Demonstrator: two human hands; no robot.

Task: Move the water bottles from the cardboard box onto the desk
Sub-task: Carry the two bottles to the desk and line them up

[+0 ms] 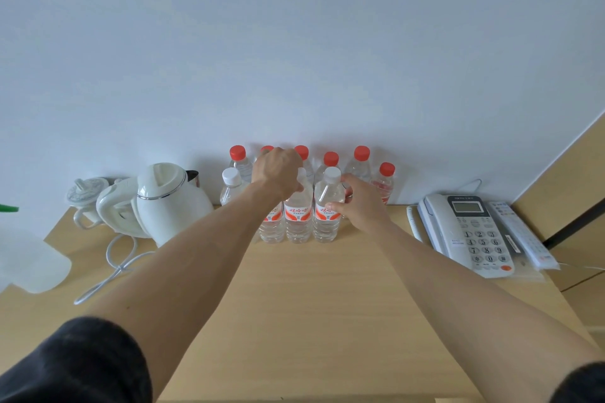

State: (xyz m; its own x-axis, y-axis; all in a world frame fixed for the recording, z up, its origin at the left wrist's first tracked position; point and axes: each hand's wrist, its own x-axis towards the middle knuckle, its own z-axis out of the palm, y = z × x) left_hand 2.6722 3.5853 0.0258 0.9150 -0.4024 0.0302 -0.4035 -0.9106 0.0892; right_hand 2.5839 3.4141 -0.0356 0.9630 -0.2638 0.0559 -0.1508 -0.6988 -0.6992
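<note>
Head view shows the water bottles (296, 206) standing upright in a cluster on the bench (314, 304) against the white wall (294, 26): a back row with red caps, and a front row with white caps and red-and-white labels. The left hand (278, 172) reaches over the top of the middle front bottle (297, 216), its fingers curled down round the neck. The right hand (357, 203) grips the side of the right front bottle (327, 206), thumb on the label. Left of the bottles sit a white electric kettle (167, 199) with its cord and a lidded cup (85, 196). To the right lie a desk telephone (468, 229) and a remote control (520, 232).
</note>
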